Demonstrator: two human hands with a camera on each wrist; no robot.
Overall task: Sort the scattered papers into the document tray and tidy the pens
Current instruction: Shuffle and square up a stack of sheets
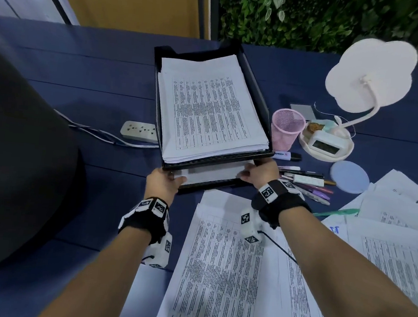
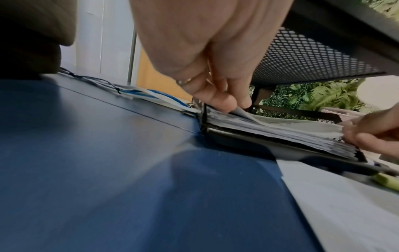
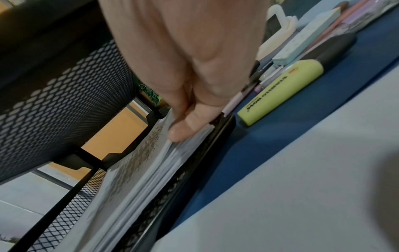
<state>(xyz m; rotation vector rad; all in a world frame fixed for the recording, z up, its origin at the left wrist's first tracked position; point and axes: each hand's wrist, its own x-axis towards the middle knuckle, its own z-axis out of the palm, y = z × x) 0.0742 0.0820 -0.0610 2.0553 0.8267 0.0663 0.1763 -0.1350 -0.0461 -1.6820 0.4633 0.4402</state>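
A black two-tier mesh document tray (image 1: 215, 159) stands mid-desk, and its top tier bears a thick stack of printed sheets (image 1: 207, 107). Another paper stack (image 1: 211, 172) lies in the lower tier. My left hand (image 1: 175, 179) pinches that stack's front left corner (image 2: 239, 112) between thumb and fingers. At the front right corner my right hand (image 1: 247, 173) grips the same stack, thumb on its edge (image 3: 183, 129). Loose printed papers (image 1: 231, 261) lie in front of the tray, with more papers (image 1: 399, 225) at the right. Several pens (image 1: 306, 186) lie right of the tray, beside an empty pink mesh cup (image 1: 286, 132).
A white power strip (image 1: 139, 131) and its cables lie left of the tray. A white lamp (image 1: 369, 78), its base with a small clock (image 1: 326, 146), and a round blue coaster (image 1: 349, 177) stand at the right. A yellow highlighter (image 3: 280, 90) lies near my right hand. A dark bulky object (image 1: 21, 154) fills the left.
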